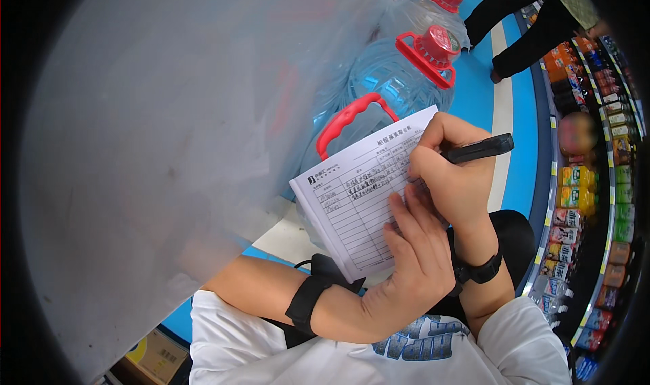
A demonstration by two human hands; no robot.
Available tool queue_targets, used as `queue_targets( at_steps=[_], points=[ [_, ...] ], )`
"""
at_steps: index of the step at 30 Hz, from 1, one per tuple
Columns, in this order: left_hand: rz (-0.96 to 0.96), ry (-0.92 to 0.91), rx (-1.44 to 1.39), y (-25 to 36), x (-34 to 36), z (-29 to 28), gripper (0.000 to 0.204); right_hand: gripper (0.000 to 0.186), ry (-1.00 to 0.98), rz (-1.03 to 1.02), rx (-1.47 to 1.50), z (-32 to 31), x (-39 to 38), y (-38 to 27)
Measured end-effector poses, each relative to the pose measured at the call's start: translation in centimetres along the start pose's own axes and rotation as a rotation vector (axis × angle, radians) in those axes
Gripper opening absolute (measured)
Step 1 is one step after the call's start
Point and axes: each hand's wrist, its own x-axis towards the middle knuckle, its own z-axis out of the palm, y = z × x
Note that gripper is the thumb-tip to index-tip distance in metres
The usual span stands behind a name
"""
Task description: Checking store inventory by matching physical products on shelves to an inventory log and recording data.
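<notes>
A white pad of printed forms point(365, 232) tilts in front of me, its top rows carrying dark handwriting. My left hand point(413, 256) lies over its right side, fingers pressed on the page; the thumb is hidden. In my right hand point(460, 172) a black pen point(481, 148) is pinched, its tip end hidden behind the fingers near the upper right of the page. Just beyond the pad's top edge stands a large clear water jug point(386, 80) with a red handle point(352, 121) and a red cap point(439, 44).
A blurred whitish translucent sheet point(149, 148) fills the left side, close by. Another red-capped jug point(423, 12) stands farther back. Shelves of bottled and packaged drinks point(575, 188) line the right. A person in black trousers point(528, 29) stands at upper right. A cardboard box point(159, 358) sits lower left.
</notes>
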Motion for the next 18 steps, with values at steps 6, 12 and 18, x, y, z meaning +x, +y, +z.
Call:
queue_targets(
  at_steps=[6, 12, 18],
  points=[
    [0.006, -0.003, 0.009, -0.20, -0.23, 0.00, 0.028, 0.010, -0.018, -0.029, 0.011, 0.09, -0.12, -0.25],
    [0.005, -0.004, 0.019, -0.40, -0.27, -0.12, 0.028, 0.010, 0.013, -0.009, 0.037, 0.37, -0.18, -0.25],
    [0.001, 0.010, -0.002, -0.26, -0.24, -0.17, 0.028, 0.012, 0.038, -0.004, 0.081, 0.29, -0.36, -0.40]
  ],
)
